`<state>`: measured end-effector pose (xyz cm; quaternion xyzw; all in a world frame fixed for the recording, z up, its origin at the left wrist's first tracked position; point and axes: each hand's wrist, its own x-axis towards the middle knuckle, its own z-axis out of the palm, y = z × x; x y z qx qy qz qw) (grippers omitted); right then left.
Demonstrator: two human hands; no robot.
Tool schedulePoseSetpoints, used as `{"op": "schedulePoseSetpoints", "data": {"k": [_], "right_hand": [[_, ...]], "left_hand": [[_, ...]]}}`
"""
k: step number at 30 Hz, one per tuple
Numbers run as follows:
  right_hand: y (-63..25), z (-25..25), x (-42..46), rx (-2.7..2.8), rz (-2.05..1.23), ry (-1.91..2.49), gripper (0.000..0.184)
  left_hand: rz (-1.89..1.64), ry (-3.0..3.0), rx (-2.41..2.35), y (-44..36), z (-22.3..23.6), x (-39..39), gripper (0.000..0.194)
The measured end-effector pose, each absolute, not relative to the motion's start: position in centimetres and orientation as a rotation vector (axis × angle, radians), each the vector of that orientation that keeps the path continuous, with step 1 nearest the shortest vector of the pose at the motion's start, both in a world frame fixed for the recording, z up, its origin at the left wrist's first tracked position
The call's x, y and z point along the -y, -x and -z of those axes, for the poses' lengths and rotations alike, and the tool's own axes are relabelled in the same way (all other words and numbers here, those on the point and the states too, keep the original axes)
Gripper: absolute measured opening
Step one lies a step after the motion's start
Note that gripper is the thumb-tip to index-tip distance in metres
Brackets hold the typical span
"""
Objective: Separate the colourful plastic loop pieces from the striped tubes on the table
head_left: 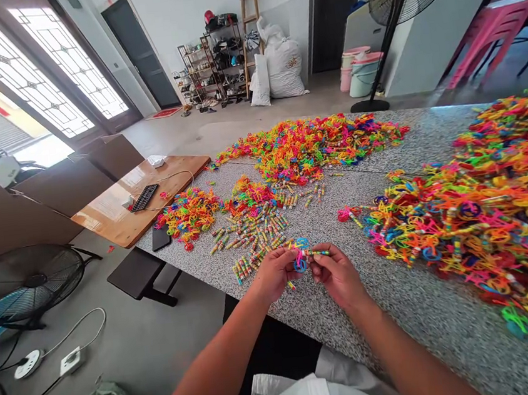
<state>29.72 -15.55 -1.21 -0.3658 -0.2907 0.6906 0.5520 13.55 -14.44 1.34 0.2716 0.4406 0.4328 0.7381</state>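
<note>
Near the front edge of the speckled table, my left hand point(273, 274) pinches small bright plastic pieces, among them a blue looped piece point(302, 242) and a pink piece point(298, 260). The fingers of my right hand point(343, 277) are closed on a thin patterned tube point(319, 252), whose left end meets the plastic pieces. Just beyond my hands lie many similar patterned tubes point(267, 228), loosely spread. Behind them is a small heap of coloured plastic pieces point(249, 194). My fingers partly hide how the held parts join.
A large mixed pile point(492, 217) covers the table's right side; another colourful pile point(315, 145) lies at the back. A phone point(160, 237) rests at the left edge, beside a wooden table point(134, 192). Floor fan point(32, 281) and black stool point(137, 272) stand left.
</note>
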Motion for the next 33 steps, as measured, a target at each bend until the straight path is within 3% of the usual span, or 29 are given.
{"op": "schedulePoseSetpoints", "data": {"k": [6,11,20,26,30,33], "right_hand": [[-30.3,2.4,15.6,0.930,-1.471,0.895,0.023],[-30.9,2.3,16.0,1.107,-1.365,0.971,0.021],[-32.4,1.9,16.6,1.279,-1.312,1.070,0.022],[-33.0,2.5,16.3,1.437,-1.235,1.179,0.022],[-35.7,2.1,14.6,1.278,-1.098,1.338,0.029],[-39.9,1.0,12.2,0.822,-0.824,1.293,0.037]], "left_hand": [[-0.835,-0.398,-0.951,-13.3,-1.1,14.4,0.014],[-0.820,-0.403,-0.949,-13.3,-1.0,14.6,0.012],[-0.917,-0.719,-1.110,-14.2,-1.5,15.0,0.033],[-0.974,-1.006,-1.283,-15.9,0.3,14.8,0.033],[-0.903,-1.144,-1.267,-16.1,1.0,10.8,0.029],[-0.966,-1.481,-1.607,-15.1,0.5,4.8,0.022]]}}
